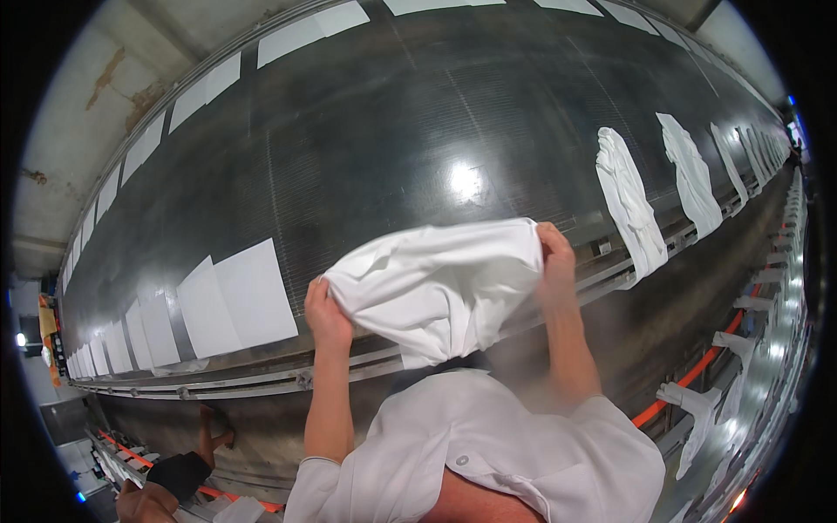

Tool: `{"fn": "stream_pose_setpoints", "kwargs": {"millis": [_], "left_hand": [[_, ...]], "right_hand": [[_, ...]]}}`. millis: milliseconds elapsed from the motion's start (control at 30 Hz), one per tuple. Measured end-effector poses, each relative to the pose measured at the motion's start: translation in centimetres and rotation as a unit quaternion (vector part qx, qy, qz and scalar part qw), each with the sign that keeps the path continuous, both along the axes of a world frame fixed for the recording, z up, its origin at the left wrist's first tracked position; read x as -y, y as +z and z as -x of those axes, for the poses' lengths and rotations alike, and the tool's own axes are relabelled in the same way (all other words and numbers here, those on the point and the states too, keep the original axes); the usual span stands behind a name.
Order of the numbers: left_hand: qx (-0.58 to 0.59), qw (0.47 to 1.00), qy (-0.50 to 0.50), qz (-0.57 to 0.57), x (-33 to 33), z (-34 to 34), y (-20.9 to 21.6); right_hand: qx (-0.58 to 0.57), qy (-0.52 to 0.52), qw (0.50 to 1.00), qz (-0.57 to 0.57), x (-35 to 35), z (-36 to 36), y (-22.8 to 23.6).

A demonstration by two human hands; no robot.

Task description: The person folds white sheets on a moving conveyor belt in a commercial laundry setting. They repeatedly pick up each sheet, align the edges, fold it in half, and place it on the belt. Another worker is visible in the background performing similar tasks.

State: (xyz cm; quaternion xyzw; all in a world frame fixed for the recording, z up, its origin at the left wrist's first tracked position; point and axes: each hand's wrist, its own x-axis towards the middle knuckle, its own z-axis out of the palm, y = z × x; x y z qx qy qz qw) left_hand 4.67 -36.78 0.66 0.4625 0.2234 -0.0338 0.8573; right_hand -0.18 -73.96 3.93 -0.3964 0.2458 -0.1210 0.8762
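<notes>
A white piece of cloth [436,270] is stretched between my two hands above the near edge of a long dark table [366,157]. My left hand [329,314] is closed on its left corner. The upper right corner is pinched in my right hand [555,253]. Between them the cloth sags in folds, and its lower part hangs down toward my body over the table's metal edge rail. Flat white cloth pieces [255,295] lie just left of my left hand. To the right of my right hand, a crumpled white cloth [629,209] drapes over the edge.
More bunched white cloths [690,174] line the near edge at right. Flat white pieces [312,33] lie along the far edge. Behind me at right stands a rack of white glove-like forms [697,410] with an orange rail [689,381]. Another person [179,475] is at lower left.
</notes>
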Motion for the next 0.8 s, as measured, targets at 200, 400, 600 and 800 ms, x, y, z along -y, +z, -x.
{"fn": "stream_pose_setpoints", "kwargs": {"millis": [200,400,600,800], "left_hand": [[0.114,0.992,-0.03,-0.049,-6.6,11.0,7.2],[0.227,0.972,0.009,-0.056,-10.1,8.8,8.8],[0.024,0.97,-0.143,-0.193,-9.5,-3.0,1.1],[-0.106,0.992,-0.043,-0.044,-10.4,1.5,-5.6]], "right_hand": [[0.082,0.093,0.984,0.129,0.5,9.5,9.7],[0.1,0.121,0.939,0.307,2.8,2.9,15.0],[-0.099,0.175,0.904,0.378,5.2,-15.2,3.1],[-0.197,0.007,0.813,0.548,11.4,-4.5,-6.8]]}}
